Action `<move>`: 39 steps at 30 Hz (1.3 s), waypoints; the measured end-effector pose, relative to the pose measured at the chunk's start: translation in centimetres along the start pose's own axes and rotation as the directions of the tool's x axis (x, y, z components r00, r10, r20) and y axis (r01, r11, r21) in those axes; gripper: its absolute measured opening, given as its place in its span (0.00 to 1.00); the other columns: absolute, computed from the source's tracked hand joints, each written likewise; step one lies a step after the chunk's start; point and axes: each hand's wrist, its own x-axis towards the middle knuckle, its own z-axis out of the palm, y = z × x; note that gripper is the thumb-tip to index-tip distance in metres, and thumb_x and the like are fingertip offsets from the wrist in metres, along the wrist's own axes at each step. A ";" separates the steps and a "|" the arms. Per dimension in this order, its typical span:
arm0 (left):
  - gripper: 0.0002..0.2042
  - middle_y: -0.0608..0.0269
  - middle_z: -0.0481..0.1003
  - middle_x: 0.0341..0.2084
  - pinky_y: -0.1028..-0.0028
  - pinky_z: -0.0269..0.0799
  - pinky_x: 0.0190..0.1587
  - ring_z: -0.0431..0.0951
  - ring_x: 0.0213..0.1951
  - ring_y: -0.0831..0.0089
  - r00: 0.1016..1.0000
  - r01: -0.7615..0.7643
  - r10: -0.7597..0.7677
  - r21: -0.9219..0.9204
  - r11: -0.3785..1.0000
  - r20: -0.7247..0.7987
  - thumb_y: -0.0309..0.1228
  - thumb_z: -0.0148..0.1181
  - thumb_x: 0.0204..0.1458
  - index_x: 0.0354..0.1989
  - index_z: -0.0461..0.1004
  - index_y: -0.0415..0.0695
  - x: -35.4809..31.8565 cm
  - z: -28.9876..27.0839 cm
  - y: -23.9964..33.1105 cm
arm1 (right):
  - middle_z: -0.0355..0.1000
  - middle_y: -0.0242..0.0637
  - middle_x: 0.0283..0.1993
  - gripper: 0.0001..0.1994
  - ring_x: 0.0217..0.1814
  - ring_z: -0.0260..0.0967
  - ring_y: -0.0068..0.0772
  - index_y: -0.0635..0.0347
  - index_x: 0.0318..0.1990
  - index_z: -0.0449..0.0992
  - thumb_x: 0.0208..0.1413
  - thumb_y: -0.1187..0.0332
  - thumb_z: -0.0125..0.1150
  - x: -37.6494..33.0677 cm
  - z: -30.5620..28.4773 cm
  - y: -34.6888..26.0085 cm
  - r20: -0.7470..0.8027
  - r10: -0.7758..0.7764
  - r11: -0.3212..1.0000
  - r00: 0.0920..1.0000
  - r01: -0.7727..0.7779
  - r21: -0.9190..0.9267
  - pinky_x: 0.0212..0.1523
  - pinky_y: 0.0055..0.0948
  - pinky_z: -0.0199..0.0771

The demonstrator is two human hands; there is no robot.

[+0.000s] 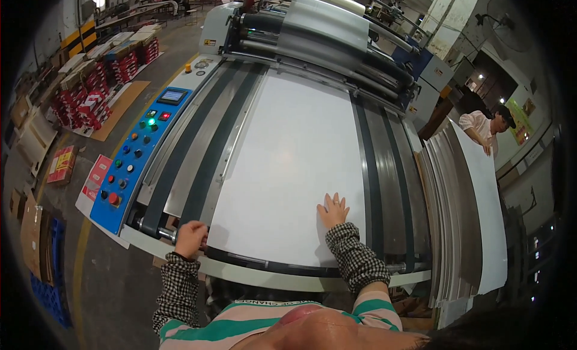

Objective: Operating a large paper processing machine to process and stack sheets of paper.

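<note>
A large white sheet (294, 151) lies lengthwise on the feed bed of a roller machine, its far end reaching the rollers (324, 60). My right hand (333, 211) rests on the sheet near its right edge, palm down and fingers spread. By the sheet's near left corner is my left hand (192, 238), with its fingers curled closed. Whatever those fingers hold, if anything, is hidden. Dark belts (207, 160) run along the bed on both sides of the sheet.
A blue control panel (142, 151) with buttons and a small screen flanks the bed on the left. At right, a person (481, 126) touches a stack of large sheets (460, 217). Piles of red and white boxes (90, 97) and a blue pallet (51, 290) are on the floor at left.
</note>
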 end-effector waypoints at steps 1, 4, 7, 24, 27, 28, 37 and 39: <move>0.11 0.61 0.70 0.22 0.81 0.67 0.21 0.71 0.23 0.77 0.982 -0.127 0.138 0.088 0.988 -0.127 0.27 0.50 0.46 0.35 0.67 0.32 0.9 -0.3 -0.3 | 0.47 0.49 0.59 0.22 0.63 0.37 0.50 0.54 0.51 0.62 0.49 0.57 0.46 1.5 0.4 1.1 -0.030 -0.127 0.962 0.991 0.130 0.241 0.59 0.50 0.31; 0.11 0.62 0.71 0.21 0.81 0.66 0.22 0.70 0.21 0.79 0.949 -0.214 0.233 0.110 0.971 -0.211 0.28 0.50 0.46 0.35 0.67 0.32 1.8 -0.7 0.8 | 0.62 0.48 0.48 0.12 0.54 0.55 0.44 0.59 0.37 0.72 0.46 0.65 0.50 3.5 -2.7 5.4 -0.358 -0.487 0.865 0.797 0.497 -0.071 0.53 0.42 0.51; 0.11 0.61 0.71 0.21 0.82 0.66 0.23 0.70 0.21 0.79 0.938 -0.206 0.234 0.131 0.970 -0.254 0.28 0.51 0.46 0.34 0.68 0.32 1.0 -1.2 1.8 | 0.65 0.39 0.34 0.09 0.40 0.62 0.38 0.60 0.31 0.68 0.39 0.69 0.54 3.3 -17.2 13.5 -0.560 -0.141 0.874 0.816 -0.163 -0.458 0.37 0.37 0.61; 0.17 0.49 0.72 0.30 0.73 0.67 0.37 0.72 0.34 0.66 0.679 -0.493 0.166 0.277 0.825 0.715 0.38 0.52 0.45 0.38 0.69 0.35 -1.3 18.6 -0.6 | 0.65 0.55 0.35 0.14 0.39 0.61 0.54 0.71 0.33 0.70 0.36 0.73 0.48 -3.2 -4.7 11.5 0.174 -0.198 0.816 0.965 0.260 -0.517 0.43 0.38 0.60; 0.17 0.54 0.73 0.28 0.74 0.67 0.35 0.72 0.31 0.72 0.668 -0.248 -0.099 0.346 0.905 0.738 0.36 0.53 0.44 0.38 0.69 0.35 -1.1 20.2 -2.0 | 0.63 0.57 0.39 0.15 0.43 0.59 0.53 0.78 0.33 0.66 0.42 0.71 0.46 -2.2 7.0 5.3 -0.252 -0.155 0.984 0.955 0.125 -0.129 0.49 0.37 0.56; 0.17 0.51 0.72 0.27 0.72 0.66 0.35 0.72 0.30 0.67 0.728 -0.396 -0.037 0.463 0.793 0.685 0.37 0.51 0.45 0.35 0.70 0.34 -1.1 17.2 -2.4 | 0.64 0.58 0.39 0.15 0.44 0.59 0.52 0.78 0.34 0.67 0.44 0.70 0.46 -6.9 2.9 -4.9 -0.329 -0.055 0.947 0.943 0.154 0.282 0.47 0.38 0.57; 0.12 0.60 0.72 0.27 0.73 0.66 0.32 0.71 0.28 0.72 0.957 0.077 -0.079 0.019 0.997 0.278 0.25 0.51 0.41 0.35 0.70 0.34 -2.7 3.5 -5.0 | 0.64 0.48 0.45 0.12 0.49 0.56 0.47 0.63 0.33 0.72 0.46 0.66 0.46 -8.8 2.1 -0.3 -0.285 0.024 0.933 0.958 0.081 0.351 0.50 0.42 0.53; 0.13 0.58 0.72 0.28 0.74 0.66 0.33 0.71 0.28 0.71 0.977 0.091 -0.074 -0.077 0.993 0.200 0.26 0.51 0.42 0.37 0.68 0.33 -3.9 2.6 -4.3 | 0.60 0.49 0.50 0.14 0.55 0.52 0.48 0.61 0.38 0.71 0.48 0.63 0.46 -10.1 1.0 0.4 -0.291 0.046 0.983 0.956 0.010 0.186 0.53 0.45 0.48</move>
